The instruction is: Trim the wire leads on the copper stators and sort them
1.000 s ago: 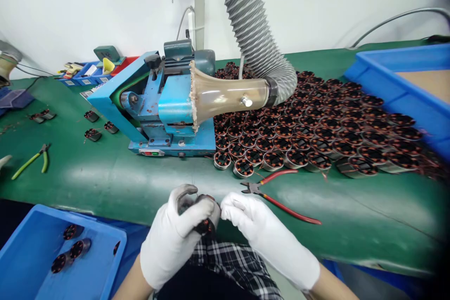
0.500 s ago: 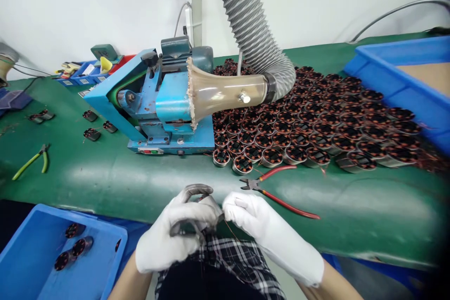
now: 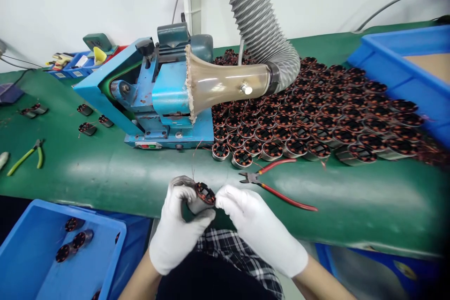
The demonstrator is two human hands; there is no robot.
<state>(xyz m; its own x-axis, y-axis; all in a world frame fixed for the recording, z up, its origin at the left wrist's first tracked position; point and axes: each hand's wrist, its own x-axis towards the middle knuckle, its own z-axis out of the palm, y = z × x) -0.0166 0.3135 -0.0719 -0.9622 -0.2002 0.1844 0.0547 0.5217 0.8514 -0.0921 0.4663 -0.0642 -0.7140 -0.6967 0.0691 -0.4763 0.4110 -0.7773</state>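
My left hand (image 3: 177,232), in a white glove with grey fingertips, grips a motor stator (image 3: 201,202) by its metal side. The stator is tilted, its black and copper wound end facing up, and fine wires stick up near its rim. My right hand (image 3: 255,222), also white-gloved, is closed in a pinch at the stator's right rim. Whatever lies between those fingertips is hidden. Just beyond the right hand, red-handled cutting pliers (image 3: 281,198) rest on the green bench top (image 3: 116,173) with their jaws apart.
A blue belt machine (image 3: 172,89) with a grey hose (image 3: 249,4) stands behind. Many stators (image 3: 272,149) stand in rows at right, beside a blue bin (image 3: 397,75). Green-handled pliers (image 3: 24,161) lie left. A lower-left blue bin (image 3: 105,262) holds several stators.
My left hand has turned the stator so its wound end now faces up. Its fingers have shifted around the metal side. My right hand stays pinched at the rim, slightly further left.
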